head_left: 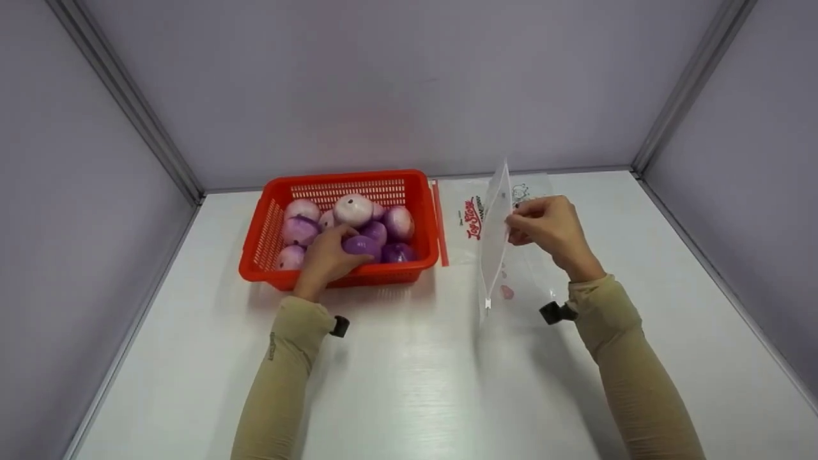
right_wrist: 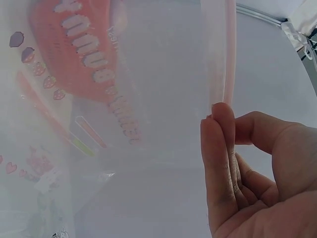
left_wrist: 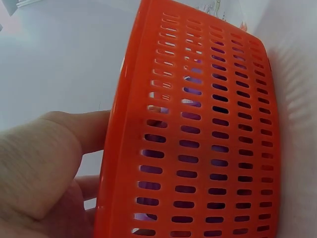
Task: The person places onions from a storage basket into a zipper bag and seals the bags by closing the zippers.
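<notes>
A red plastic basket [head_left: 255,239] holds several purple and white onions [head_left: 353,209]. My left hand [head_left: 329,255] reaches over its near rim and grips a glossy purple onion [head_left: 362,248], thumb on the near side and fingers behind. In the left wrist view the basket wall [left_wrist: 198,134] hides the fingertips of the left hand [left_wrist: 54,163]. With thumb and fingers my right hand [head_left: 548,229] pinches the edge of a clear zip bag [head_left: 496,236] and holds it upright. The bag's printed film [right_wrist: 163,89] fills much of the right wrist view, beside the right hand [right_wrist: 252,173].
Flat on the white table [head_left: 396,383], behind the raised bag, lies another clear bag with red lettering [head_left: 473,218] and a red strip [head_left: 441,223] near the basket. Pale walls [head_left: 409,89] stand at the back and both sides.
</notes>
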